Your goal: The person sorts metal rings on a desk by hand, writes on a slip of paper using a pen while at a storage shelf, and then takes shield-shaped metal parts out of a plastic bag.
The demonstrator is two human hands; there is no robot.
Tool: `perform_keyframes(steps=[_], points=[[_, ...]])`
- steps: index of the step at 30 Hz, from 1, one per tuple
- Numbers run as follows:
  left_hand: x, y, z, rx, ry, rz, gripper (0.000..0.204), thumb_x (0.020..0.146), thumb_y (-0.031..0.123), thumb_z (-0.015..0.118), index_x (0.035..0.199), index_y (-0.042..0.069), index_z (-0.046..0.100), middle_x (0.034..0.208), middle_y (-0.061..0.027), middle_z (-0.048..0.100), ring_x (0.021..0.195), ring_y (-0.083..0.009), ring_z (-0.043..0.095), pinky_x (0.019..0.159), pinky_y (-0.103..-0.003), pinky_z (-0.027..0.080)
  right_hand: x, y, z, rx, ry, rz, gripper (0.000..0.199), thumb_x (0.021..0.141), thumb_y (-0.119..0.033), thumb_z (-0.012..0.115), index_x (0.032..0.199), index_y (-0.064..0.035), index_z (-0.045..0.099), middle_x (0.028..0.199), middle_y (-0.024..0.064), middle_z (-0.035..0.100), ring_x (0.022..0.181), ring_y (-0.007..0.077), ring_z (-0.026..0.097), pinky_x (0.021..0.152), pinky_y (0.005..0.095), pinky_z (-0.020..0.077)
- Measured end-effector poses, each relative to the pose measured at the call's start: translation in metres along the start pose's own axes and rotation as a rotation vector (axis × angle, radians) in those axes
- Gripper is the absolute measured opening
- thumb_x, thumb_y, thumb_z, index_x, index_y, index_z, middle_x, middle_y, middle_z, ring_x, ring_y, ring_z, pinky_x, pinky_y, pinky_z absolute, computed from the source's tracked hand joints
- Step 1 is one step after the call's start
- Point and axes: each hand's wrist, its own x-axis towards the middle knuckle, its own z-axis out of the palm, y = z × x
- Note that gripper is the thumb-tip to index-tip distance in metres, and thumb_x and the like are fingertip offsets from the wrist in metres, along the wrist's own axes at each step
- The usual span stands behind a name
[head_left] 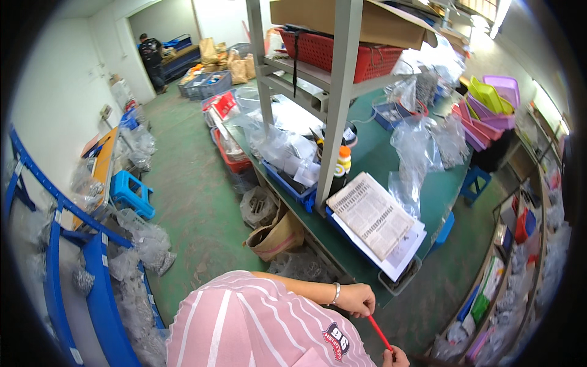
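Observation:
My left hand (358, 300), with a silver bangle at its wrist, reaches in from the pink striped sleeve and pinches one end of a thin red stick-like thing (380, 331). The other end meets my right hand (396, 357), whose fingers are closed at it by the lower edge of the view. The red thing slants between the two hands; its exact kind is not plain. Above my left hand, at the corner of the green-topped table (433, 213), old printed sheets (373, 215) lie over white paper (400, 262) and a grey tray (398, 282).
A metal shelf post (340, 98) rises from the table beside small bottles (343, 158) and a blue bin (292, 186). A sack (278, 235) stands below. Blue racking (101, 287) lines the left, bagged parts on shelves (507, 306) the right. A person (151, 61) stands far back.

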Motion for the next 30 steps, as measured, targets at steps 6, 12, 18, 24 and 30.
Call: perform_keyframes(steps=[6, 12, 18, 24, 30], points=[[0.045, 0.012, 0.012, 0.398, 0.107, 0.099, 0.017, 0.06, 0.006, 0.068, 0.076, -0.001, 0.067, 0.072, -0.0134, 0.065, 0.068, -0.0239, 0.064, 0.061, -0.032, 0.05, 0.074, 0.02, -0.053, 0.463, -0.094, 0.139, 0.016, 0.085, -0.003, 0.055, 0.098, 0.0026, 0.062, 0.076, 0.0044, 0.061, 0.07, 0.0104, 0.055, 0.065, 0.0227, 0.0452], [0.143, 0.027, 0.057, 0.394, 0.233, 0.161, 0.015, 0.067, 0.008, 0.069, 0.078, 0.001, 0.063, 0.077, -0.0114, 0.06, 0.072, -0.0237, 0.059, 0.066, -0.032, 0.047, 0.123, 0.108, -0.122, 0.702, -0.024, 0.159, 0.021, 0.093, -0.012, 0.048, 0.106, 0.0018, 0.057, 0.078, 0.0062, 0.06, 0.067, 0.0117, 0.054, 0.062, 0.0223, 0.0449], [0.213, 0.072, 0.104, 0.125, 0.493, 0.138, 0.013, 0.076, 0.01, 0.067, 0.084, 0.0, 0.062, 0.074, -0.0073, 0.06, 0.064, -0.0157, 0.058, 0.059, -0.028, 0.048, 0.173, 0.189, -0.208, 0.78, 0.202, 0.276, 0.021, 0.094, -0.021, 0.047, 0.097, -0.0024, 0.058, 0.069, 0.0017, 0.055, 0.06, 0.0081, 0.047, 0.056, 0.0213, 0.038], [0.265, 0.085, 0.11, -0.297, 0.551, -0.072, 0.014, 0.083, 0.013, 0.062, 0.089, 0.0, 0.06, 0.072, -0.0021, 0.059, 0.058, -0.0078, 0.055, 0.051, -0.021, 0.045, 0.239, 0.191, -0.222, 0.677, -0.139, 0.199, 0.027, 0.092, -0.018, 0.051, 0.113, -0.0019, 0.056, 0.077, 0.0016, 0.059, 0.064, 0.0067, 0.05, 0.056, 0.0185, 0.0394], [0.307, 0.088, 0.091, -0.269, 0.423, 0.019, 0.012, 0.081, 0.009, 0.063, 0.088, -0.001, 0.06, 0.072, -0.0041, 0.061, 0.057, -0.0087, 0.056, 0.048, -0.022, 0.046, 0.305, 0.167, -0.196, 0.64, -0.493, 0.108, 0.029, 0.09, -0.013, 0.053, 0.116, -0.0006, 0.053, 0.081, 0.003, 0.061, 0.068, 0.0074, 0.053, 0.061, 0.0197, 0.0431]])
